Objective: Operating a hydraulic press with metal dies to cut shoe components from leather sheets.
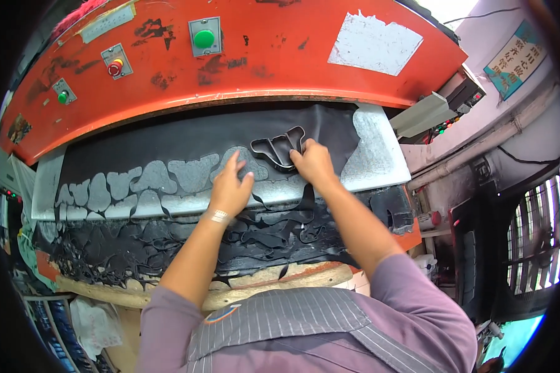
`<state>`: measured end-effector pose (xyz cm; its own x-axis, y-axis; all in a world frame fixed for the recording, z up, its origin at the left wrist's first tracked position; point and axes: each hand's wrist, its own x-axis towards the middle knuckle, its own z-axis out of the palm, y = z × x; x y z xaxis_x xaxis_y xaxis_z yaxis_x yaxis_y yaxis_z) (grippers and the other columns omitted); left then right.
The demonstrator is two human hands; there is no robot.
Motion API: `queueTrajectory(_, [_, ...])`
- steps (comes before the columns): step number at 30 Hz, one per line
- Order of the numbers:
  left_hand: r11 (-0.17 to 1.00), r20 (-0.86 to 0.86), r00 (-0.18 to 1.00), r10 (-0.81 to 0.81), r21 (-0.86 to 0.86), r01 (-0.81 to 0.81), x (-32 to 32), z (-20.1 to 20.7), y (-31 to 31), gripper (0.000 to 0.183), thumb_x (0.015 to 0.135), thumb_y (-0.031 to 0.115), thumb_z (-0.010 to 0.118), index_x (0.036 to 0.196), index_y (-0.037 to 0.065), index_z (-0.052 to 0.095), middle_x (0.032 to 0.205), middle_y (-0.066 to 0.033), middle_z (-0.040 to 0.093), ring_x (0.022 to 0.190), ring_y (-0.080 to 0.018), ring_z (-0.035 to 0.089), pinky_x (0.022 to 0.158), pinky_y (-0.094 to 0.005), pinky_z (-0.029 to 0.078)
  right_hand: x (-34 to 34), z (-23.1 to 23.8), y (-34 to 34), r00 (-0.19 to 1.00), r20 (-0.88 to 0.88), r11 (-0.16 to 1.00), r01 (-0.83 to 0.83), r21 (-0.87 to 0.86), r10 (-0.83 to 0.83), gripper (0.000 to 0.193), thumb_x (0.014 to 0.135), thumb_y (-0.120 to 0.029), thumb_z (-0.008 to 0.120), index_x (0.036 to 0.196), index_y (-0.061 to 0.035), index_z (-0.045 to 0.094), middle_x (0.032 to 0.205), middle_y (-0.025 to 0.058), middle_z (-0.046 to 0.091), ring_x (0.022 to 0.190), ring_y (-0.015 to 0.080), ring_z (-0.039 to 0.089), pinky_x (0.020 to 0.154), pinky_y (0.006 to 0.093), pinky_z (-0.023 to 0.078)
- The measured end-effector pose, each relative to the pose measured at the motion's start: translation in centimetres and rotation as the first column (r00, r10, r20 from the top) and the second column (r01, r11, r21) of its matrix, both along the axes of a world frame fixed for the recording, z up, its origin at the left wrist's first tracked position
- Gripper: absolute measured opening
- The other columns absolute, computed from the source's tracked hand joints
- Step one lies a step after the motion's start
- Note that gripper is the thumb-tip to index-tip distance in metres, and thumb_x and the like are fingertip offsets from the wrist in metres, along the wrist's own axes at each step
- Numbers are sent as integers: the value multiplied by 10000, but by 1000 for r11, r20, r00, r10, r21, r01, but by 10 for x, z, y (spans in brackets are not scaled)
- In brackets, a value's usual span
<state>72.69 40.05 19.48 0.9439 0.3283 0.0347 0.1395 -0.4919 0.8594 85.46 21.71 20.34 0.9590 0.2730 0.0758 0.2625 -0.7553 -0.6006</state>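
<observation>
Right hand has its fingers curled onto the near edge of the black metal cutting die, thumb side tucked against the rim — a closing pinch on the die, though whether it is fully clamped or just pushing I cannot tell from this angle. Left hand is spread flat, fingers fanned out, palm pressing down on the black sheet material just left of the die, holding nothing. The die sits on the sheet at the right end of a row of cut-out holes that show the pale cutting board beneath, directly under the lip of the orange press head. Risks as I'd judge them: both hands are under or right at the press edge, so any stroke with fingers there would be bad — green button and red stop knob are up on the head, away from both hands. Die placed too near the last hole would clip into it and spoil the piece; too far wastes sheet. If the flat hand eases off, the sheet could creep or wrinkle under the die. The die edge is sharp, so a slip of the curled fingers could cut them. Loose black offcut webbing hangs off the front edge and could snag a sleeve.
</observation>
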Motion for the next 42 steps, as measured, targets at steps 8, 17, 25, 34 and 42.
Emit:
queueTrajectory(8, [955, 60, 998, 6, 296, -23, 28, -44, -34, 773, 824, 144, 530, 1463, -61, 146, 1355, -157, 525, 1300, -288, 443, 1135, -464, 179, -2, -34, -54, 871, 302, 920, -387, -64, 387, 468, 770, -351, 730, 1143, -119, 571, 1192, 212, 601, 1265, 330, 476, 1078, 497, 285])
queueTrajectory(17, [959, 82, 996, 21, 280, -43, 13, -37, -35, 775, 801, 122, 530, 1443, -91, 154, 1362, -164, 519, 1280, -298, 461, 1132, -445, 193, -24, -41, -45, 749, 536, 908, -410, -84, 388, 250, 705, -205, 760, 888, -89, 636, 971, 159, 669, 1045, 319, 629, 946, 451, 453])
queueTrajectory(25, [967, 55, 998, 2, 256, -16, 11, -36, -41, 757, 800, 99, 524, 1436, -95, 163, 1367, -182, 509, 1289, -317, 450, 1131, -456, 204, -31, -37, -48, 712, 586, 911, -392, -124, 386, 243, 686, -204, 774, 862, -91, 651, 952, 151, 677, 968, 293, 659, 895, 415, 490])
queueTrajectory(34, [994, 144, 988, 59, 82, -72, 3, -30, -6, 695, 811, 125, 592, 1411, -57, 291, 1407, -181, 462, 1313, -313, 422, 1133, -432, 236, -49, -14, -46, 783, 481, 918, -315, -241, 395, 485, 723, -311, 770, 1138, -104, 626, 1077, 173, 643, 1064, 320, 606, 928, 415, 441])
queueTrajectory(42, [617, 630, 488, 605, 18, -787, -87, 53, 255, 636, 909, 160, 574, 1442, -35, 288, 1495, -194, 327, 1401, -280, 295, 1148, -363, 220, -71, 110, 18, 701, 596, 834, -544, 92, 392, 565, 768, -359, 748, 1223, -75, 568, 1045, 123, 653, 930, 277, 643, 766, 378, 518])
